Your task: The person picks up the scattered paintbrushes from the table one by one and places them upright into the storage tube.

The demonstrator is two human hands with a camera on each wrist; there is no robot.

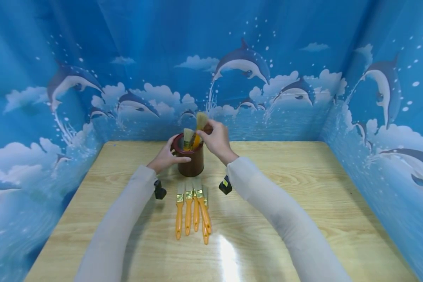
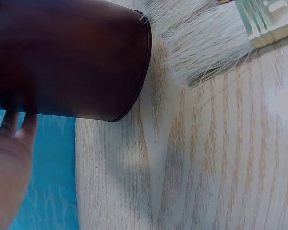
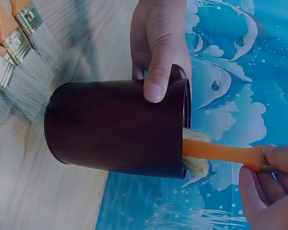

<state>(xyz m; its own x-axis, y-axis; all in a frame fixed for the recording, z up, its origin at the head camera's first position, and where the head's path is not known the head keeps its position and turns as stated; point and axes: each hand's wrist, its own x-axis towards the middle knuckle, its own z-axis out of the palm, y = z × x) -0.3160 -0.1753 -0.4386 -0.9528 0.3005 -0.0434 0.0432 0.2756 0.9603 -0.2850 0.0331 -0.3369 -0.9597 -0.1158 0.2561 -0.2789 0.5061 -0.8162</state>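
A dark brown cylindrical cup (image 1: 191, 165) stands near the far edge of the table. My left hand (image 1: 165, 157) grips it from the left, the thumb lying along its side just below the rim. Above the opening, my right hand (image 1: 218, 138) pinches a flat paintbrush (image 1: 201, 120) near its metal ferrule, bristles up. Its orange handle (image 3: 221, 151) runs down into the cup in the right wrist view. Another paintbrush (image 1: 188, 136) pokes bristles-up out of the cup beside it. The lower handles are hidden by the cup wall.
Several paintbrushes (image 1: 188, 207) with orange handles lie on the wooden table (image 1: 282, 207) in front of the cup, bristles toward it, some overlapping. Behind and at both sides hangs a blue curtain (image 1: 155, 51) printed with dolphins.
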